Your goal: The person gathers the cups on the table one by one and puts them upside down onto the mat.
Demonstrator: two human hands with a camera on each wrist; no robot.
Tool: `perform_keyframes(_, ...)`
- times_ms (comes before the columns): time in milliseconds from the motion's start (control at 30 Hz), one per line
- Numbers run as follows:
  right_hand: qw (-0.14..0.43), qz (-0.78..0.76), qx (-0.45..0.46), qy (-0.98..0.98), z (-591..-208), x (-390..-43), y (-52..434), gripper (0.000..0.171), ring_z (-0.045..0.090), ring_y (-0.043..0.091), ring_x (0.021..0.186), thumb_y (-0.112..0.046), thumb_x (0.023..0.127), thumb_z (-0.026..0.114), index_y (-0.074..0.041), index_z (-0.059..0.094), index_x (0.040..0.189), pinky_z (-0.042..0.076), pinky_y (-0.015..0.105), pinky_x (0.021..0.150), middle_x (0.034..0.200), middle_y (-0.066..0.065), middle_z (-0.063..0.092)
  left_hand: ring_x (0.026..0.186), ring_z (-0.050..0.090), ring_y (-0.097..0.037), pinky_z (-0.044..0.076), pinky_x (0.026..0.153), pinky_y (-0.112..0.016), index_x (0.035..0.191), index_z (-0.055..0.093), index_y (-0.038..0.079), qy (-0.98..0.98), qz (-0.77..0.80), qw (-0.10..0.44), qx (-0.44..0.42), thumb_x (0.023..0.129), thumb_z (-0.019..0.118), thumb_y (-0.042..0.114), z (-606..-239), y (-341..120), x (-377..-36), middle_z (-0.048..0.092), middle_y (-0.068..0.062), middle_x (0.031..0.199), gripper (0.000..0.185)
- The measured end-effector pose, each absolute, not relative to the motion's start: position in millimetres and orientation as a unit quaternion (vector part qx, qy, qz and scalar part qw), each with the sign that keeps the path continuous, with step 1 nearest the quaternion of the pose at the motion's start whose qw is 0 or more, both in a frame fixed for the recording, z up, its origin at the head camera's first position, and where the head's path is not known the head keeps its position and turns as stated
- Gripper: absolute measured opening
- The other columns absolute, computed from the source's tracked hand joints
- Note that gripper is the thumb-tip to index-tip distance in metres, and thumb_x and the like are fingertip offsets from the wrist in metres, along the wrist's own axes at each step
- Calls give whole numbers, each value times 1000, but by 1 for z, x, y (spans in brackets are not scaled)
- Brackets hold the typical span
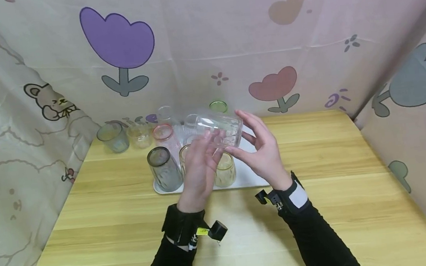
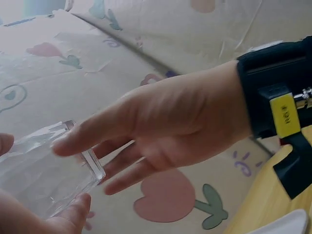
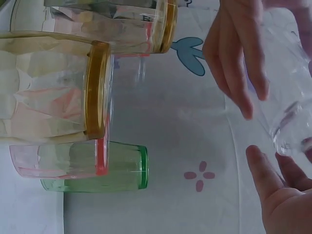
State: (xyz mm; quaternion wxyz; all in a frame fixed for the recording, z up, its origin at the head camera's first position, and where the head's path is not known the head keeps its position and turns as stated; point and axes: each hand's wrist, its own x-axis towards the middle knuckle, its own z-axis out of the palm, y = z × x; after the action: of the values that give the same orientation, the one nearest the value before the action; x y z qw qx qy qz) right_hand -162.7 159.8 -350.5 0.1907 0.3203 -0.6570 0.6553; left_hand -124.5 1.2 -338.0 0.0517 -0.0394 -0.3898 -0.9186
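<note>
A clear glass tumbler [image 1: 225, 128] is held up over the white tray [image 1: 251, 173], tilted on its side. My left hand [image 1: 198, 171] holds it from the left, its fingers along the side. At the right end, my right hand [image 1: 261, 151] pinches the glass between thumb and fingers. The left wrist view shows the right hand [image 2: 161, 124] with its thumb on the thick end of the glass [image 2: 39, 180]. In the right wrist view the left hand [image 3: 239, 53] lies against the glass side. My left forearm and hand partly hide glasses on the tray.
On the tray stand a grey glass [image 1: 165, 172], a pink glass [image 1: 164, 133], a green glass [image 1: 218, 107] and a pale amber glass [image 1: 225, 175]. Left of the tray, on the wooden table [image 1: 102, 231], are a greyish tumbler [image 1: 114, 139] and a clear glass [image 1: 140, 137]. Printed cloth [image 1: 194, 31] hangs behind.
</note>
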Motion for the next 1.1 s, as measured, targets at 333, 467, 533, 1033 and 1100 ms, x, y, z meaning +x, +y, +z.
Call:
perform_keyframes(333, 211, 659, 338, -638, -353, -163, 156, 78, 53, 33, 133, 11, 76, 86, 8, 52, 146, 53, 42, 105, 144, 16, 53, 109, 66, -15, 58, 90, -22, 115, 62, 8, -395, -917, 32, -52, 103, 56, 17, -340, 2, -123, 66, -5, 118, 16)
perform_keyframes(467, 209, 674, 337, -623, -353, -163, 154, 77, 55, 31, 132, -15, 82, 90, 8, 52, 144, 54, 44, 103, 142, 18, 52, 112, 65, -17, 55, 100, -27, 129, 54, 3, -418, -906, 22, -65, 104, 54, 16, -341, -6, -117, 61, -8, 125, 28)
perform_keyframes(533, 218, 685, 334, -609, -353, -162, 154, 77, 57, 31, 130, -19, 82, 91, 9, 53, 142, 56, 44, 101, 141, 19, 51, 113, 64, -18, 54, 104, -31, 137, 46, -1, -434, -899, 28, -61, 104, 53, 12, -341, -12, -111, 55, -10, 130, 37)
perform_keyframes(1033, 279, 685, 217, -637, -353, -179, 189, 71, 57, 28, 123, 16, 79, 78, 0, 52, 143, 56, 26, 94, 140, 12, 56, 91, 62, -9, 53, 76, -18, 148, 46, -5, -630, -711, 312, -4, 97, 56, -6, -352, -105, -97, 57, -12, 125, 52)
perform_keyframes(1100, 277, 673, 197, -656, -353, -183, 194, 72, 57, 27, 124, 17, 79, 78, 1, 51, 144, 55, 24, 91, 141, 12, 56, 88, 61, -6, 51, 74, -17, 145, 52, -4, -655, -678, 333, 24, 98, 57, -5, -358, -122, -100, 60, -5, 118, 48)
